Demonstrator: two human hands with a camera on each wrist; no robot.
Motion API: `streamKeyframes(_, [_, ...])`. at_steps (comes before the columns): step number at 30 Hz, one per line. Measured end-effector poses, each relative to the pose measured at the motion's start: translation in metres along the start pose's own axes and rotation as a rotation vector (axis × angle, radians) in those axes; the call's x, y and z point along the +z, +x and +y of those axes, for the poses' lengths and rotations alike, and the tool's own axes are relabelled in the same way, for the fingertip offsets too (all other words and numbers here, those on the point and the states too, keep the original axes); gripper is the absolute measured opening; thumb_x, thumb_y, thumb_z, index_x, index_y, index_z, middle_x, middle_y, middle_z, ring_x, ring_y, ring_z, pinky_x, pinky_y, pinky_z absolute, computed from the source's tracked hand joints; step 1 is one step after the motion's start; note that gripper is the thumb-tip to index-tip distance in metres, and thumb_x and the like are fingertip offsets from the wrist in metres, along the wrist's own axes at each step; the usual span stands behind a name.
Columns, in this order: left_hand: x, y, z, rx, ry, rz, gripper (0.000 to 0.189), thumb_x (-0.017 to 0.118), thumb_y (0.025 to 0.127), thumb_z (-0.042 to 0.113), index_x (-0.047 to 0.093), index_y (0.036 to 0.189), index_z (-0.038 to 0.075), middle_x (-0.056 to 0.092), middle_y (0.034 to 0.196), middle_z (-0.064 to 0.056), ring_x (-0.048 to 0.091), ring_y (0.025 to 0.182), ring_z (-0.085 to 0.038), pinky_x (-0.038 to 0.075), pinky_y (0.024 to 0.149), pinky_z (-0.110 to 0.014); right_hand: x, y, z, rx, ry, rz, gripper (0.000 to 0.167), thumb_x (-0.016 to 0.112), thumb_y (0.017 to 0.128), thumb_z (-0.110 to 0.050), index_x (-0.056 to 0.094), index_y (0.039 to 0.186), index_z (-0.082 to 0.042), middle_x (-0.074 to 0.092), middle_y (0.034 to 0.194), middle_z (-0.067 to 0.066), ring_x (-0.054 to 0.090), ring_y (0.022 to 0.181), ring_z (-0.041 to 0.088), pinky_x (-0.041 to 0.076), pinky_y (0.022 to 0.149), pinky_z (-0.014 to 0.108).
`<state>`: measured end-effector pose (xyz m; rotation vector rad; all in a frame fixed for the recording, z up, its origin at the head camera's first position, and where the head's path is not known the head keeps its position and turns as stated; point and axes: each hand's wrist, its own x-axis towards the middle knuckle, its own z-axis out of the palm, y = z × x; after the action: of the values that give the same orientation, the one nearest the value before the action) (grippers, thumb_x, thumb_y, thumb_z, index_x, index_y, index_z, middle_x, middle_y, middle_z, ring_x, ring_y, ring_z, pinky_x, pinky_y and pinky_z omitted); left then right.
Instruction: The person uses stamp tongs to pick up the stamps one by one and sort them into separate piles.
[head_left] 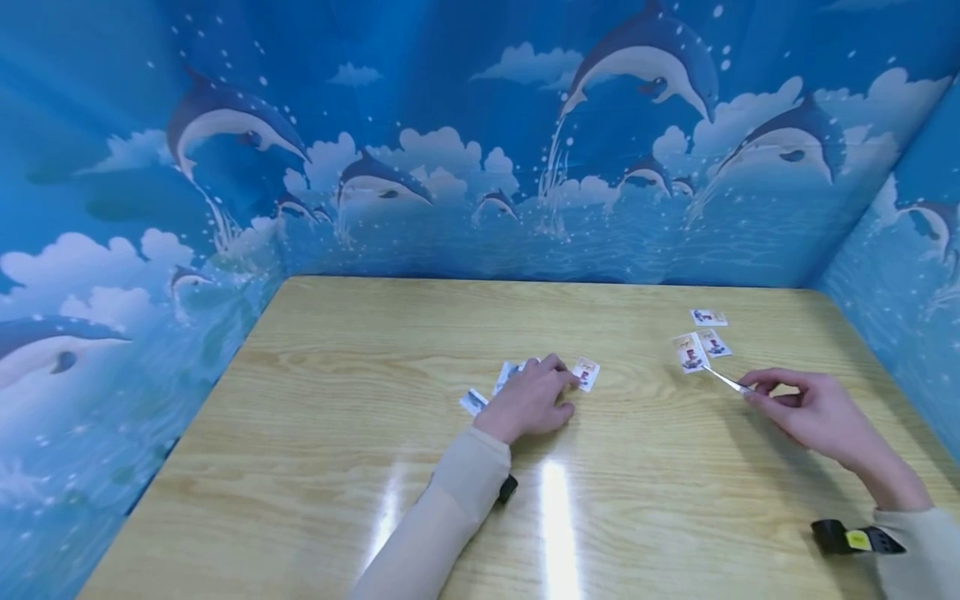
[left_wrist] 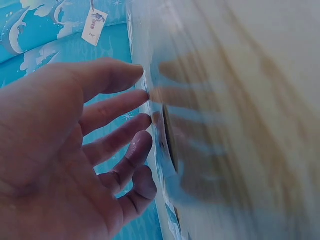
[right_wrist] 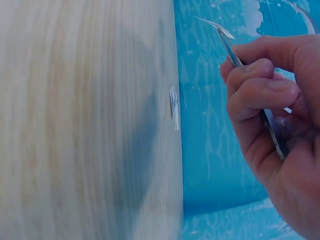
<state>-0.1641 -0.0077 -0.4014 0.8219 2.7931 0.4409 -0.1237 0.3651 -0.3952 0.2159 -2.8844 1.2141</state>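
Note:
My right hand (head_left: 817, 412) grips a pair of thin metal tweezers (head_left: 723, 380), whose tips hold a small printed card (head_left: 690, 352) by its corner. From the right wrist view, the tweezers (right_wrist: 272, 131) run through the curled fingers and the card (right_wrist: 217, 26) is up off the table. My left hand (head_left: 531, 400) rests low over the table with loosely spread fingers. One fingertip is right at the edge of a small picture card (head_left: 587, 374). Other cards (head_left: 474, 402) lie partly hidden under that hand; in the left wrist view one card (left_wrist: 168, 140) tilts up by the fingertips.
Beyond the held card, two similar cards lie flat on the wooden table (head_left: 337, 350), one at the back (head_left: 708, 317) and one nearer (head_left: 714, 342). A dolphin-printed blue curtain (head_left: 450, 100) stands behind and along the sides. Bright reflections streak the table's front.

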Motion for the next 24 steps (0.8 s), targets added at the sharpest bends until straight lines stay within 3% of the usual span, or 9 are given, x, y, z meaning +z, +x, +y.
streamKeyframes(9, [-0.002,-0.007,-0.003,0.001,-0.051,-0.069,0.041,0.066,0.097,0.029,0.064,0.138,0.029,0.052,0.149,0.001,0.05,0.13,-0.023,0.045,0.109,-0.039,-0.01,-0.001,0.012,0.04,0.058,0.021,0.009,0.064,0.101,-0.017,0.069,0.108,-0.019,0.055,0.063,-0.01,0.038,0.037,0.006,0.029,0.036,0.034])
streamKeyframes(14, [-0.003,-0.01,-0.004,0.008,-0.077,-0.098,0.046,0.071,0.094,0.029,0.062,0.139,0.031,0.049,0.15,0.001,0.047,0.133,-0.024,0.044,0.112,-0.041,-0.012,-0.002,0.018,0.057,0.052,0.049,0.009,0.064,0.101,-0.017,0.07,0.105,-0.023,0.057,0.066,-0.01,0.039,0.036,0.006,0.029,0.036,0.035])
streamKeyframes(24, [-0.005,-0.01,-0.005,-0.016,-0.105,-0.135,0.048,0.07,0.095,0.031,0.057,0.141,0.033,0.043,0.153,0.003,0.045,0.133,-0.025,0.045,0.11,-0.044,-0.019,-0.001,0.026,0.078,0.011,0.08,0.01,0.063,0.102,-0.022,0.067,0.102,-0.031,0.048,0.053,-0.008,0.038,0.035,0.008,0.028,0.036,0.035])
